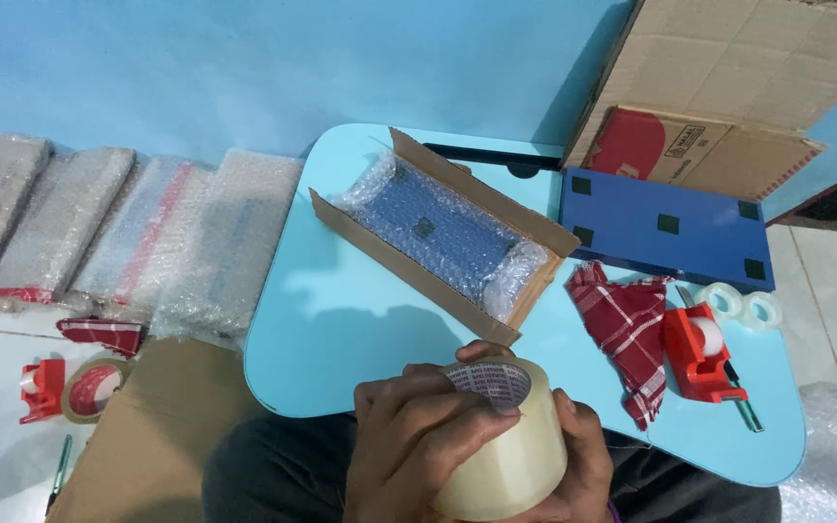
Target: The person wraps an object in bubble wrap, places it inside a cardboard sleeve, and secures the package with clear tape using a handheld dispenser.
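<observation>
Tape roll (506,441): large, clear, glossy, pale cardboard core with print inside. Held low over the near edge of the light-blue worktop (341,320). Left hand (418,441) grip closed over its top and side; right hand (583,455) grip cupped it from behind. Open cardboard box (360,228) with a bubble-wrapped blue item lay beyond.

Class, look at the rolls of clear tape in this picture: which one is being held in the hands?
The large clear tape roll at the bottom, gripped by left hand and right hand. The two small clear rolls lie untouched on the blue table, beside the red dispenser.
</observation>
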